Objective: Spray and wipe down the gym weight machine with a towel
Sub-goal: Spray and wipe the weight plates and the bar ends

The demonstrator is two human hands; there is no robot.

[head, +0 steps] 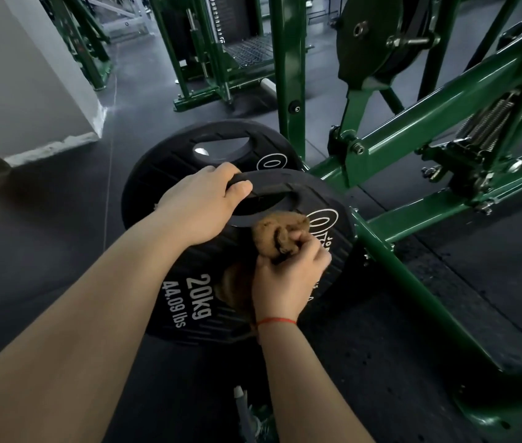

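Note:
A black 20 kg weight plate (189,298) stands on edge in the middle of the view, with a second black plate (170,161) behind it. My left hand (202,206) grips the front plate's top handle slot. My right hand (285,276) holds a bunched brown towel (278,231) against the plate's face, just below the slot. The green frame of the weight machine (429,116) rises to the right of the plates.
A green base bar (413,282) runs along the dark rubber floor at right. Springs and bolts (483,123) sit on the frame. A white pillar (29,75) stands at left, more green machines (208,59) behind. A spray nozzle tip (240,401) shows at the bottom edge.

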